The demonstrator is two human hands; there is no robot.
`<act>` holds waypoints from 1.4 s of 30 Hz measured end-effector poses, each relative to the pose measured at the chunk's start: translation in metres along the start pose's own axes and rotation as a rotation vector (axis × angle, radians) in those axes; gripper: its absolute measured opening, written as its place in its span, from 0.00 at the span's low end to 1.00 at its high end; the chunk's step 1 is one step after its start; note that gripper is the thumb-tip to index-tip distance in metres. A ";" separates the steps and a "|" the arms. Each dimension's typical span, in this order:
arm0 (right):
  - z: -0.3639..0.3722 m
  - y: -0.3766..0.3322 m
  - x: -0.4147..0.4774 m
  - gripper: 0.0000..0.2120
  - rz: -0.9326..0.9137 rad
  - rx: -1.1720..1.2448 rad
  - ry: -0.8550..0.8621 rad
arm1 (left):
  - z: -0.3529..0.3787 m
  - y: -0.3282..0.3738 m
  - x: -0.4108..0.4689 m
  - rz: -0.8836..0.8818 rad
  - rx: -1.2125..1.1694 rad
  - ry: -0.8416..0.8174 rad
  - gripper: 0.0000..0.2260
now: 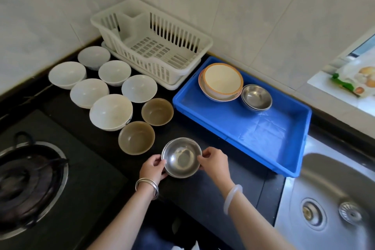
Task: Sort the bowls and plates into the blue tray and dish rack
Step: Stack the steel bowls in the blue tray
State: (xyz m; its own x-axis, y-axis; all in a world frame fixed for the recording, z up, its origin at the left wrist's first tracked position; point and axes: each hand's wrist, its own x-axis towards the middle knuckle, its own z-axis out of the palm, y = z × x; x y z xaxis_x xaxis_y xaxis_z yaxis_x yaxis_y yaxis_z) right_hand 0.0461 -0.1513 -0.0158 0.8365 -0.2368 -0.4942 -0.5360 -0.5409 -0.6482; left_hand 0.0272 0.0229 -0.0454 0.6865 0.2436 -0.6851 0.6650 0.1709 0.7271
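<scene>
A steel bowl [181, 157] sits at the front of the black counter, held by its rim between my left hand [152, 168] and my right hand [215, 161]. The blue tray [263, 138] to the right holds stacked cream bowls with orange rims [221, 81] and stacked steel bowls [256, 97] at its far end. The white dish rack [154, 42] stands empty at the back. Several white bowls [89, 92] and two brown bowls [136, 137] stand on the counter to the left of the tray.
A gas burner [24, 184] is at the lower left. A steel sink [332, 205] lies at the lower right, beside the tray. A packet [355, 79] rests on the window sill. Tiled walls close the corner behind the rack.
</scene>
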 end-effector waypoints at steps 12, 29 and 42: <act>0.012 0.015 0.017 0.11 0.240 0.417 -0.179 | -0.002 0.017 0.016 -0.047 0.093 -0.132 0.15; -0.110 -0.008 0.039 0.05 0.130 0.701 0.181 | 0.116 0.115 0.007 0.202 0.088 -0.389 0.03; -0.216 0.016 0.144 0.05 0.141 0.657 0.332 | 0.289 0.155 0.051 0.228 0.317 -0.398 0.06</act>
State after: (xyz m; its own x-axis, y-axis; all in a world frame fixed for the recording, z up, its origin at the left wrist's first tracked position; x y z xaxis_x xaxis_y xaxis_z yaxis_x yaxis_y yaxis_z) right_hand 0.1828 -0.3691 0.0276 0.6894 -0.5554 -0.4650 -0.5113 0.0816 -0.8555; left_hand 0.2499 -0.2146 0.0195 0.8405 -0.1489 -0.5209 0.5005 -0.1548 0.8518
